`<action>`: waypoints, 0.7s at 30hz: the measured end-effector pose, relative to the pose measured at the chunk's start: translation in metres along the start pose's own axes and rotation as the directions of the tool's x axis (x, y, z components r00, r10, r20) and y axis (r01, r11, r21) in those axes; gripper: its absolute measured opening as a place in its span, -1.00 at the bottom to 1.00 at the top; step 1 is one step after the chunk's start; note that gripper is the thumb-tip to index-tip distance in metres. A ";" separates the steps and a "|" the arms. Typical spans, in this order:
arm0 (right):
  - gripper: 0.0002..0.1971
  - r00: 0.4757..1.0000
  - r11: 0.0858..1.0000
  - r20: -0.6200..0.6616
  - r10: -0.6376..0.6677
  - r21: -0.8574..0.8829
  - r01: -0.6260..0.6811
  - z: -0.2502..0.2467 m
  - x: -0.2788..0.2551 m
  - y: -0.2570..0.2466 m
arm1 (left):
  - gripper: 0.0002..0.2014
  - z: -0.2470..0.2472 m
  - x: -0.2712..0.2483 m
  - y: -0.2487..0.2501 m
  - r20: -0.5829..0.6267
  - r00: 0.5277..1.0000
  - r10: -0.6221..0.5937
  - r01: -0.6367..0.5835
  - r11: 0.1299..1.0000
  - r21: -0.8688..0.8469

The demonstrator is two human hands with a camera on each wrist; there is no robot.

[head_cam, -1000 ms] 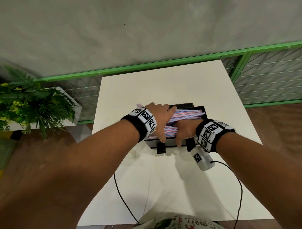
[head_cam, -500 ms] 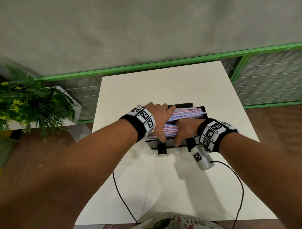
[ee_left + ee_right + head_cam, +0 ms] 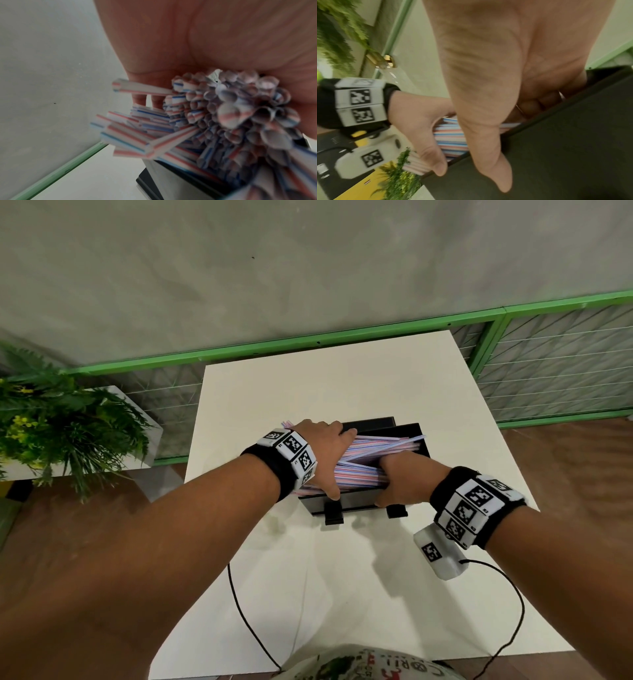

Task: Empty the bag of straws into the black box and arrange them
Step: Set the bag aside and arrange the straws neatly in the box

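Both hands on the straws (image 3: 366, 460) lying in the black box (image 3: 356, 501) mid-table (image 3: 342, 594): my left hand (image 3: 322, 457) wraps the bundle w/ thumb at near wall, right hand (image 3: 399, 481) curls fingers in, thumb outside.

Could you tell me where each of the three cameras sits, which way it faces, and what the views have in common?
Head: on the person's head, looking forward and down at the white table; both forearms, left hand and right hand show.
Left wrist: under the left wrist, looking along the palm at the straws' cut ends; palm and two fingers show.
Right wrist: under the right wrist, looking along the thumb at the black box; the left hand also shows.
Shared: straws and black box appear in all three.
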State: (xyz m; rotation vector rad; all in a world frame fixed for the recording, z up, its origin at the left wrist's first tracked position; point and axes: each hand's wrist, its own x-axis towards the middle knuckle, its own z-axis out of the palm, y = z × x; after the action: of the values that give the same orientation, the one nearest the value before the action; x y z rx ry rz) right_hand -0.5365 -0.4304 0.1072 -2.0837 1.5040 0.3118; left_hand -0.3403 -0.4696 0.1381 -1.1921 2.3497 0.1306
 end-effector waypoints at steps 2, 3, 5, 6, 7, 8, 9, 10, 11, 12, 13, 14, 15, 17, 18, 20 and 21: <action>-0.67 0.997 0.998 -0.072 -0.022 -0.055 0.018 -0.001 -0.008 0.000 | 0.35 -0.001 0.000 0.000 0.003 1.000 0.000 0.000 1.000 -0.001; -0.68 0.992 0.997 -0.117 -0.036 -0.077 0.027 -0.003 -0.014 -0.001 | 0.34 -0.001 0.000 0.000 0.004 1.000 0.000 0.000 1.000 -0.004; -0.68 0.975 0.993 -0.212 -0.063 -0.111 0.040 -0.005 -0.025 -0.002 | 0.34 -0.002 0.000 0.001 0.008 1.000 -0.005 0.005 1.000 -0.005; -0.68 0.961 0.990 -0.264 -0.082 -0.135 0.047 -0.005 -0.030 -0.003 | 0.33 -0.002 0.001 0.001 0.011 1.000 -0.008 0.008 1.000 -0.007; -0.68 0.942 0.985 -0.319 -0.102 -0.165 0.051 -0.005 -0.034 -0.003 | 0.33 -0.002 0.000 0.001 0.011 1.000 -0.009 0.009 1.000 -0.007; -0.68 0.915 0.981 -0.384 -0.126 -0.183 0.058 -0.004 -0.038 -0.002 | 0.33 -0.001 0.000 0.001 0.008 1.000 -0.010 0.010 1.000 -0.006; -0.70 0.877 0.983 -0.458 -0.144 -0.169 0.074 -0.002 -0.040 -0.001 | 0.33 -0.001 0.000 0.001 0.004 1.000 -0.009 0.009 1.000 -0.004; -0.71 0.831 0.988 -0.536 -0.148 -0.125 0.095 0.000 -0.040 0.002 | 0.33 0.000 0.000 0.001 -0.002 1.000 -0.007 0.007 1.000 -0.004; -0.72 0.792 0.991 -0.596 -0.132 -0.066 0.115 0.002 -0.039 0.005 | 0.32 0.001 -0.001 0.000 -0.006 1.000 -0.003 0.003 1.000 -0.004; -0.67 0.769 0.993 -0.630 -0.106 -0.021 0.120 0.005 -0.035 0.008 | 0.32 0.001 -0.001 0.000 -0.010 1.000 0.000 0.000 1.000 -0.004; -0.59 0.769 0.994 -0.634 -0.079 0.004 0.106 0.009 -0.030 0.013 | 0.32 0.001 -0.001 -0.001 -0.014 1.000 0.002 -0.002 1.000 -0.004; -0.53 0.786 0.996 -0.615 -0.063 0.009 0.087 0.013 -0.025 0.016 | 0.32 0.002 0.000 -0.001 -0.017 1.000 0.002 -0.002 1.000 -0.003; -0.54 0.812 0.998 -0.582 -0.051 0.007 0.068 0.017 -0.019 0.019 | 0.32 0.001 0.000 -0.001 -0.020 1.000 0.001 -0.001 1.000 -0.001; -0.66 0.845 0.999 -0.532 -0.045 -0.007 0.048 0.027 -0.009 0.020 | 0.28 0.002 0.000 0.000 -0.025 1.000 0.000 0.000 1.000 0.012; -0.72 0.849 0.999 -0.526 -0.052 -0.015 0.052 0.030 -0.005 0.018 | 0.24 0.003 0.000 0.000 -0.031 1.000 0.002 -0.002 1.000 0.021; -0.75 0.836 0.997 -0.544 -0.071 -0.013 0.076 0.031 -0.002 0.012 | 0.14 0.004 -0.002 0.000 -0.044 0.999 0.010 -0.008 0.999 0.041; -0.74 0.822 0.996 -0.564 -0.078 -0.008 0.089 0.030 0.000 0.009 | 0.11 0.004 -0.002 -0.001 -0.048 0.999 0.012 -0.010 0.999 0.047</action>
State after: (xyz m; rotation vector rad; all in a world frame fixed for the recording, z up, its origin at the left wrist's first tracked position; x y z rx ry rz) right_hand -0.5414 -0.4154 0.0796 -2.3395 1.7106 -0.3971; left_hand -0.3371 -0.4675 0.1361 -1.1724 2.3885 0.0508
